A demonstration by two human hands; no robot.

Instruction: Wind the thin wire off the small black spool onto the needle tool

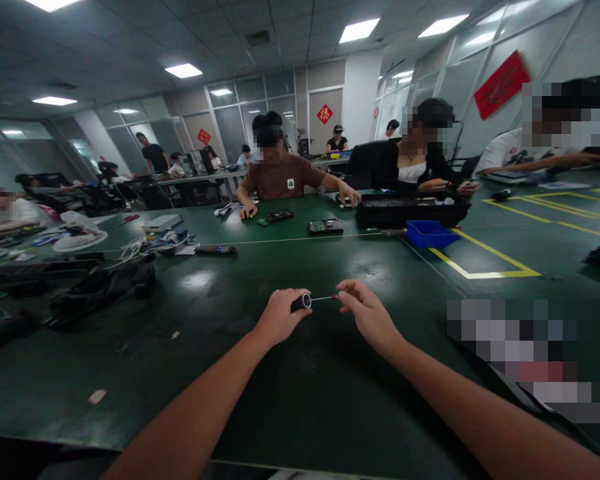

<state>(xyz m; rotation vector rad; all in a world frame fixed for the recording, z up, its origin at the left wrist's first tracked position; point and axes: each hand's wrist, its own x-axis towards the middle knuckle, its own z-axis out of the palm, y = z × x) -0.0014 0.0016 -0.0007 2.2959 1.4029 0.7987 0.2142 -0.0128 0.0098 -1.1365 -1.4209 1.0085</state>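
My left hand [279,313] is closed in a fist around a dark screwdriver handle [301,303] whose silver collar points right. A thin metal bit [323,298] sticks out of that collar. My right hand [365,312] pinches the far end of the bit between thumb and fingers. Both hands hover just above the green table [290,387], near its middle.
A blue bin [430,234], a long black device [410,210] and circuit boards [325,227] lie across the table in front of seated people. Black bags and cables [100,283] sit to the left. Yellow tape lines [485,267] mark the right side.
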